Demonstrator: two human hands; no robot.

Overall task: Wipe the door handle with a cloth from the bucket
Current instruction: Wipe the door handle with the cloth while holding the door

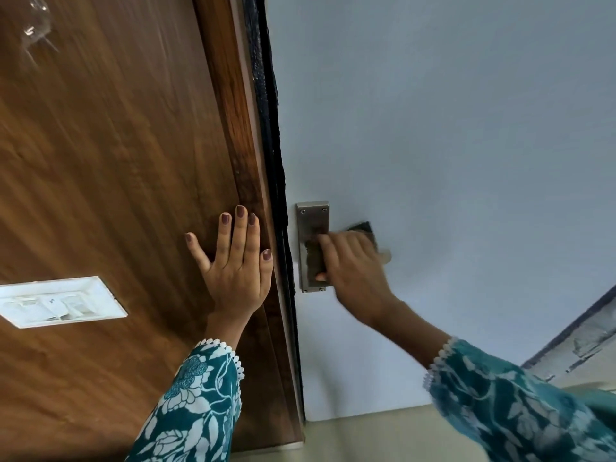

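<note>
Teal floral sleeves (520,405) with white trim fill the bottom of the view, one on each forearm. Above the right-hand sleeve, the right hand (350,265) is closed over the door handle (383,254), whose lever is almost wholly covered; only a blurred metal tip shows past the knuckles. A dark cloth (363,228) is pressed between the palm and the handle, with one corner seen above the fingers and a darker patch against the metal backplate (311,221). The fingers are curled together, clamped on the cloth and the lever beneath it. The backplate is fixed upright near the left edge of the pale blue door (450,128), just beside a black seal strip (270,128) that runs along that edge.

Beyond the strip, the left hand (236,261) is laid flat against the brown wooden panel (116,161), close to its right edge, with fingers extended and slightly spread and the thumb held apart. A white switch plate (56,301) is mounted on the panel near its left edge. The bucket cannot be seen.
</note>
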